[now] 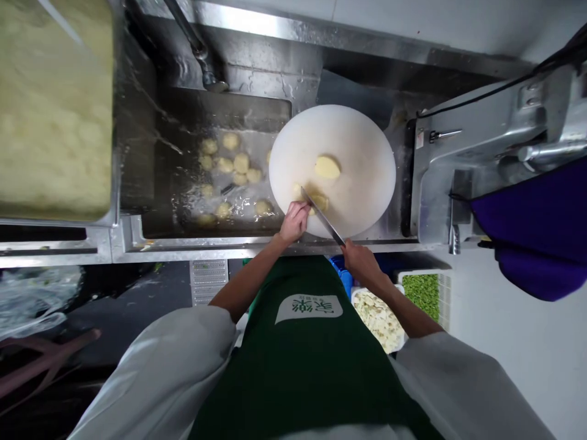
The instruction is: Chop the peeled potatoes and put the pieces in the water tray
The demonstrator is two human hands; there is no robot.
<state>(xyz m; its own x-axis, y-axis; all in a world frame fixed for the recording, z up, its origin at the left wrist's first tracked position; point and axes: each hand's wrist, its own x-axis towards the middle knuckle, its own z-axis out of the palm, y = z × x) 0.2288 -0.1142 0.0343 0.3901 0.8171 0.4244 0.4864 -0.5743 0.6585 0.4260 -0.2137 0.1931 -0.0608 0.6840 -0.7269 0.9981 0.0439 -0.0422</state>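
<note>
While the potato piece (320,203) is lying under the knife (326,223) near the front edge of the white board (367,153), the left hand (295,221) is bunching its fingers against its near side; whether they are gripping or merely pressing, I cannot tell. The right hand (360,260) is closing around the knife handle. The hands are working apart, with the blade slanting between them.

Principal hazard: the left fingertips are sitting very close to the blade, so a slip on the moist, rounded potato could be causing a cut. The loose potato half (327,167) could be rolling if the board is jolted. The board is overhanging the basin (169,171) at its left side, so heavy pressure there could be tipping it, and small scraps could be dropping into the water.

Obscured items: fingers and blade are hiding part of the piece, and the right hand is covering the handle. Ripples are blurring the peeled potatoes (241,162) and a dark object (227,189), unidentifiable. The frame is cutting off the large container (115,183).
</note>
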